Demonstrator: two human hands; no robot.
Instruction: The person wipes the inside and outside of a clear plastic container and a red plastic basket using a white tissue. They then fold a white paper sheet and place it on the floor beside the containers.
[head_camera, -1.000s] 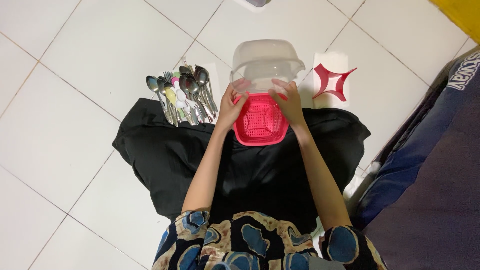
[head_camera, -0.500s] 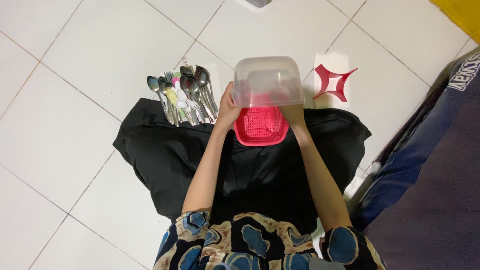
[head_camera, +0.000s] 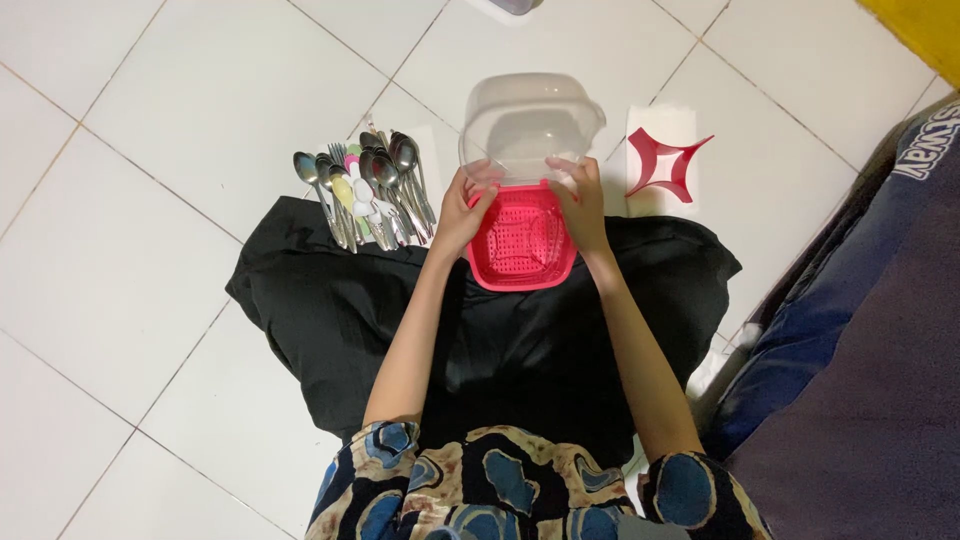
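Between the hands, pink perforated basket (head_camera: 522, 243); left hand (head_camera: 463, 212) and right hand (head_camera: 582, 205) both grip clear plastic lid (head_camera: 528, 125) tilted above it, spoons (head_camera: 370, 190) just left

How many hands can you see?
2. The left hand grips the clear lid on its left side; the right hand grips its right side, above the pink basket.
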